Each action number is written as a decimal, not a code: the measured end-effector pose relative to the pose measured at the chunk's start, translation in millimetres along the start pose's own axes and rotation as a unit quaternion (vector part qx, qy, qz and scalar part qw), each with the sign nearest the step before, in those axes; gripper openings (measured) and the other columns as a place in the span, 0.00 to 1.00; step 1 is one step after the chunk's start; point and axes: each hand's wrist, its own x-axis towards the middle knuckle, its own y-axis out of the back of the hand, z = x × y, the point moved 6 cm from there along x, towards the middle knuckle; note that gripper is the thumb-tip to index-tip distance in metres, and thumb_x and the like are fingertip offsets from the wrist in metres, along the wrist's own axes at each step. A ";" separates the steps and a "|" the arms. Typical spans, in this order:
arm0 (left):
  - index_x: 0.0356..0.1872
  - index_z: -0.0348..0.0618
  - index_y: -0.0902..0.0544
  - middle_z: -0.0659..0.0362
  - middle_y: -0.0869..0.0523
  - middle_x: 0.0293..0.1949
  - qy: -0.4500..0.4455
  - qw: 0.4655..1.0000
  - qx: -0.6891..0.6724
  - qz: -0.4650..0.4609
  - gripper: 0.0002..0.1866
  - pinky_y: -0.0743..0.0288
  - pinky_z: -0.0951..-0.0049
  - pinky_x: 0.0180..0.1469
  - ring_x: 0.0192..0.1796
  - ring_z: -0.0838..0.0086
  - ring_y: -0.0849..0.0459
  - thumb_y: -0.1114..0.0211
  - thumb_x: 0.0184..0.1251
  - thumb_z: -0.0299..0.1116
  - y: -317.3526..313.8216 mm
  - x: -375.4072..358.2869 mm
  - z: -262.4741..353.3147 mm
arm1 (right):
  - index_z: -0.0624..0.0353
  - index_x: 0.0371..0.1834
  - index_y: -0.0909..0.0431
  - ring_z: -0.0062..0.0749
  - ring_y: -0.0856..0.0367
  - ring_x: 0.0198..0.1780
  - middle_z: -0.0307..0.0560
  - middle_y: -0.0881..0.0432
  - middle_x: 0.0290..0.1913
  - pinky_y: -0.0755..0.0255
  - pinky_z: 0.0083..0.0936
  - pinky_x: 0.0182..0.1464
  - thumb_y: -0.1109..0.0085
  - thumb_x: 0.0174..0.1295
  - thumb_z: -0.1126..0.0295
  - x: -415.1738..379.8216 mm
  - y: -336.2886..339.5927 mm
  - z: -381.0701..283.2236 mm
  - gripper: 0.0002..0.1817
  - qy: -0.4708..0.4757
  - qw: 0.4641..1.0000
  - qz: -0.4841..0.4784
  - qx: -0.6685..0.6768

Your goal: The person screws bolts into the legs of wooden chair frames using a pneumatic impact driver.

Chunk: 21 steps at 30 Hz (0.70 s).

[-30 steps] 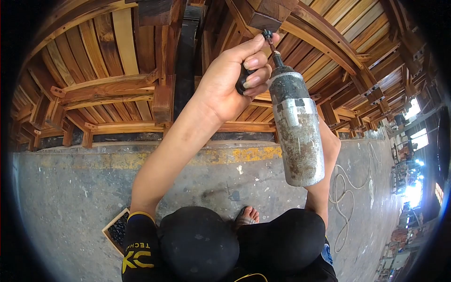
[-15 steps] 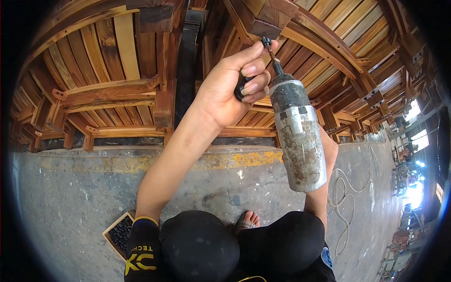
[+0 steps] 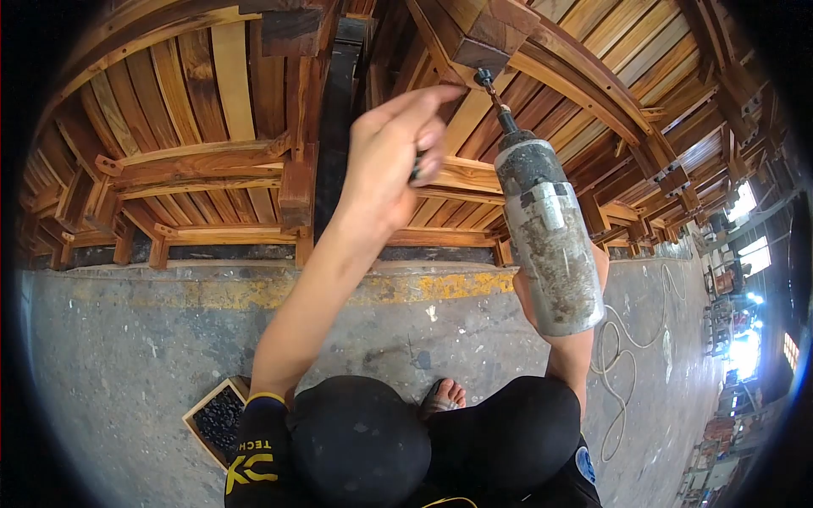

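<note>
My right hand is wrapped round a worn silver-and-black power screwdriver, mostly hidden behind its body. On the tip of the driver's bit sits a small black furniture foot, right at the end face of a wooden leg. To the left, my left hand is slightly blurred. Its index finger points toward the leg, apart from the bit, while the other fingers curl round a small black piece that shows only in part.
Upturned slatted wooden furniture fills the far side. A wooden box of small black pieces lies on the concrete floor by my left knee. At the right, a pale hose loops over the floor.
My left hand has let go of the black foot at the bit and drawn back left. The screwdriver has shifted slightly right, the foot staying on its tip.
</note>
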 end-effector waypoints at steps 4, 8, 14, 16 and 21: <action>0.58 0.31 0.26 0.68 0.29 0.18 -0.101 0.964 0.181 0.166 0.19 0.46 0.84 0.18 0.17 0.89 0.37 0.46 0.68 0.26 61.5 24.1 -0.9 | 0.67 0.43 0.22 0.21 0.25 0.31 0.47 0.19 0.31 0.29 0.21 0.39 0.36 0.45 0.76 -0.4 5.5 -6.3 0.19 -0.004 1.000 0.014 -0.009; 0.61 0.32 0.27 0.68 0.30 0.17 -0.036 0.944 0.303 0.122 0.21 0.47 0.84 0.17 0.16 0.88 0.38 0.50 0.66 0.23 101.9 65.9 -28.5 | 0.67 0.42 0.23 0.24 0.24 0.31 0.48 0.19 0.32 0.29 0.22 0.39 0.36 0.44 0.77 -0.9 4.8 -4.5 0.18 -0.029 1.000 0.006 -0.006; 0.61 0.28 0.31 0.67 0.30 0.21 0.001 0.950 0.297 0.099 0.21 0.48 0.84 0.15 0.17 0.88 0.38 0.52 0.69 0.23 102.4 69.0 -24.8 | 0.66 0.42 0.23 0.26 0.23 0.31 0.48 0.19 0.33 0.29 0.22 0.40 0.35 0.43 0.78 -8.3 1.5 3.8 0.19 -0.096 0.994 -0.012 0.053; 0.61 0.28 0.30 0.67 0.30 0.22 -0.011 0.947 0.303 0.105 0.21 0.48 0.85 0.15 0.18 0.88 0.38 0.52 0.69 0.23 99.3 69.4 -26.5 | 0.66 0.42 0.23 0.26 0.23 0.31 0.48 0.19 0.33 0.29 0.22 0.40 0.36 0.43 0.78 -3.9 -0.8 -3.4 0.18 -0.088 0.995 -0.002 0.042; 0.58 0.33 0.24 0.67 0.29 0.19 -0.031 0.954 0.265 0.139 0.20 0.47 0.82 0.16 0.17 0.89 0.37 0.49 0.65 0.23 104.3 67.2 -28.7 | 0.66 0.41 0.23 0.25 0.23 0.31 0.48 0.19 0.32 0.29 0.21 0.39 0.37 0.44 0.78 -2.3 -3.5 -7.9 0.17 -0.072 0.996 0.006 0.049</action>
